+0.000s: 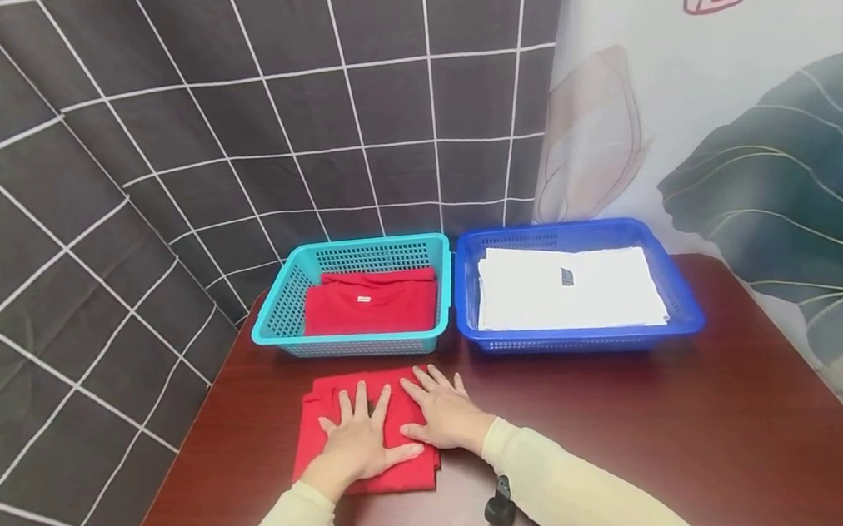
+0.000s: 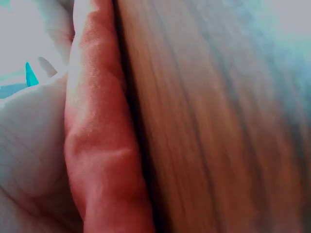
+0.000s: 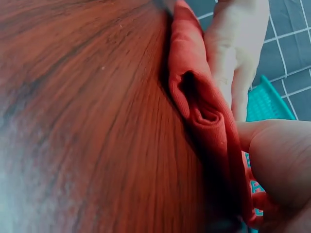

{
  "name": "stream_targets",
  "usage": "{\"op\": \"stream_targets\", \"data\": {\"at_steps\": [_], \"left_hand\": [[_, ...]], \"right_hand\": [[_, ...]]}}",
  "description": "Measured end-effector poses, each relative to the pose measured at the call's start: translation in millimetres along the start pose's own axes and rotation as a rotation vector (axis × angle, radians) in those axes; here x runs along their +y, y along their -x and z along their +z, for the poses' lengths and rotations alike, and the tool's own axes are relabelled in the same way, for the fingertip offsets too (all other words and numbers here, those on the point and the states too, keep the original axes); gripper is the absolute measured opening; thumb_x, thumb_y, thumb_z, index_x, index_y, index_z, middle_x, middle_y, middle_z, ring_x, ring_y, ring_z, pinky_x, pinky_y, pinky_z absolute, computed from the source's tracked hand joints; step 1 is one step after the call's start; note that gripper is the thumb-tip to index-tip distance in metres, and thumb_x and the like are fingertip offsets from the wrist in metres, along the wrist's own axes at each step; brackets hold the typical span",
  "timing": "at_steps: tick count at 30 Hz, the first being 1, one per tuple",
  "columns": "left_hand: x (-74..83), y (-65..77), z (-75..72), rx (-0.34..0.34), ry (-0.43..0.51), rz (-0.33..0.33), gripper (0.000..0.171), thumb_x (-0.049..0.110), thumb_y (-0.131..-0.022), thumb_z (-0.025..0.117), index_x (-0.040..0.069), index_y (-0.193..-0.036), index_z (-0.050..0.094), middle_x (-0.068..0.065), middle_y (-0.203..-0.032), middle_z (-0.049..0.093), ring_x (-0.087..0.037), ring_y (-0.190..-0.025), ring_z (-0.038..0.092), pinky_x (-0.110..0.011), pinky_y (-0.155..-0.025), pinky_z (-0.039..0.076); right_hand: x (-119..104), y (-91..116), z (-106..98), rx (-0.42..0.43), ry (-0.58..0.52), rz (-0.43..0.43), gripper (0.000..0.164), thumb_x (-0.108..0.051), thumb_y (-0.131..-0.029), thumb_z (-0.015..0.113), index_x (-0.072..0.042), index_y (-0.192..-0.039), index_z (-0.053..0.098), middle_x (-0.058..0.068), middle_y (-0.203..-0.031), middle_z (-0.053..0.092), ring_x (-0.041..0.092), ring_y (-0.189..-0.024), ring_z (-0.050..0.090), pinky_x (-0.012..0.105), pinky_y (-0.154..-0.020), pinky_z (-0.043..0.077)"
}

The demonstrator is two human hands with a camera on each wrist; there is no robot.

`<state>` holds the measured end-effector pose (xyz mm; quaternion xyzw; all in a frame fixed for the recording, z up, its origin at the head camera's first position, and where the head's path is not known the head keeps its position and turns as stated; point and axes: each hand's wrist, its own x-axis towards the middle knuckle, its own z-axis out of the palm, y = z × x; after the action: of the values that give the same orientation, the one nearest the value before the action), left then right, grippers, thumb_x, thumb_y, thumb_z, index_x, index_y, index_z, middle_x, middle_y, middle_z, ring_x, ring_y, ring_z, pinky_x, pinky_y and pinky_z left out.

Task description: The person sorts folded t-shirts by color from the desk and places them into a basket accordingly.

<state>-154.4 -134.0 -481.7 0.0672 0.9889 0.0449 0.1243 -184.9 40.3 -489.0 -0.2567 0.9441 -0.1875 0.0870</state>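
A folded red shirt [image 1: 380, 475] lies on the table in front of the teal basket. On its left half rests my left hand [image 1: 358, 444], palm down with the fingers spread. My right hand [image 1: 445, 411] lies across the shirt's upper right edge, its fingers also spread and pressing down. In the left wrist view, the thick folded edge of the shirt [image 2: 104, 141] runs beside the palm [image 2: 31, 136]. From the right wrist view, the shirt's layered side [image 3: 209, 116] shows a rolled fold, with the right hand [image 3: 282, 160] touching it from above.
Behind the shirt stands a teal basket [image 1: 353, 346] with folded red clothing [image 1: 372, 305] inside. Beside it, a blue basket [image 1: 586, 335] holds folded white clothing [image 1: 567, 292]. The brown table [image 1: 593, 415] reaches to a dark grid-patterned curtain [image 1: 393, 107] at the back and left.
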Motion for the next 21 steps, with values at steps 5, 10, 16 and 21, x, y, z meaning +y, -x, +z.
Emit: {"op": "stream_targets", "data": {"at_steps": [5,10,16,21], "left_hand": [[-18.9,7.5,-6.0,0.043,0.101,0.107,0.099,0.071,-0.072,0.064,0.018,-0.150,0.036,-0.018,-0.154,0.026,-0.048,-0.139,0.019,-0.078,-0.095,0.021],[-55.9,29.2,-12.0,0.056,0.161,0.163,0.097,0.069,-0.065,0.073,0.023,-0.145,0.045,-0.011,-0.151,0.033,-0.044,-0.138,0.023,-0.077,-0.095,0.024],[-74.2,40.1,-6.3,0.032,0.162,0.269,0.097,0.069,-0.064,0.073,0.028,-0.146,0.043,-0.014,-0.154,0.027,-0.051,-0.136,0.019,-0.075,-0.091,0.033],[-63.6,37.8,1.8,0.053,0.137,0.309,0.096,0.071,-0.064,0.072,0.029,-0.146,0.042,-0.015,-0.154,0.026,-0.053,-0.136,0.018,-0.073,-0.092,0.035]], "right_hand": [[-6.5,8.3,-0.9,0.023,0.054,-0.013,0.075,-0.054,-0.086,0.063,-0.019,-0.148,0.039,0.012,-0.155,0.029,0.034,-0.144,0.018,0.064,-0.109,0.019],[-20.8,17.7,-0.3,-0.012,0.078,-0.068,0.079,-0.062,-0.083,0.061,-0.020,-0.148,0.040,0.013,-0.156,0.026,0.035,-0.144,0.016,0.063,-0.110,0.019],[-24.7,19.9,1.5,-0.097,0.088,-0.036,0.087,-0.072,-0.079,0.056,-0.026,-0.150,0.035,0.011,-0.159,0.016,0.034,-0.146,0.009,0.061,-0.111,0.016],[-16.2,24.5,1.7,-0.110,0.073,-0.028,0.088,-0.074,-0.078,0.055,-0.028,-0.150,0.034,0.011,-0.160,0.014,0.034,-0.146,0.007,0.064,-0.110,0.015]]}}
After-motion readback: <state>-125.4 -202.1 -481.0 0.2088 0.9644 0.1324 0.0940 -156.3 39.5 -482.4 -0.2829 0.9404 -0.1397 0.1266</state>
